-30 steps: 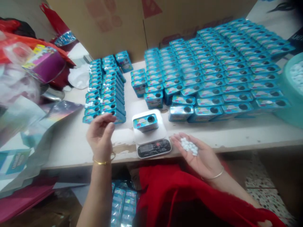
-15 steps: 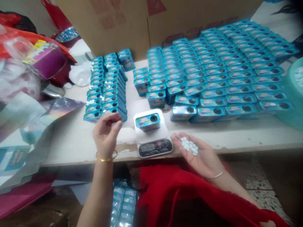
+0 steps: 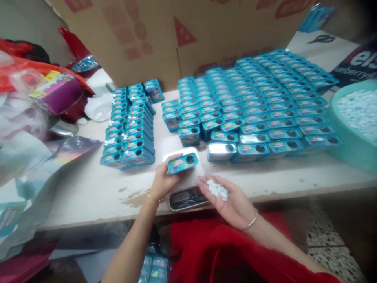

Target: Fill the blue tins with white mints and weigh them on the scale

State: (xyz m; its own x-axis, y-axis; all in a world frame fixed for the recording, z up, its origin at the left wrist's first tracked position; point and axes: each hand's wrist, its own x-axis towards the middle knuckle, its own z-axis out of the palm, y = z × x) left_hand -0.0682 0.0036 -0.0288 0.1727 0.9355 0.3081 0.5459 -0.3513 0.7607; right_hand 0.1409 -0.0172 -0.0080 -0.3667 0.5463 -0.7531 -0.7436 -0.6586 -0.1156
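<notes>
A small blue tin [image 3: 180, 164] with a dark round hole in its top is gripped at its left end by my left hand [image 3: 163, 181]. The tin is over the white platform of a kitchen scale [image 3: 188, 198]; whether its base still touches the platform is hidden. My right hand [image 3: 235, 206], palm up and cupped, holds a small heap of white candies [image 3: 217, 190]. Its fingertips are just right of the tin, over the scale's black display panel.
Rows of similar blue tins [image 3: 253, 104] fill the table's back right. Two columns of tins [image 3: 138, 135], some with candies on top, stand left. A green tub [image 3: 338, 145] of white candies is at the right edge, a cardboard box [image 3: 153, 43] behind.
My left hand has moved right from beside the left tins and taken hold of the tin at the scale. My right hand, with the candies, has come closer to the scale. The view has shifted.
</notes>
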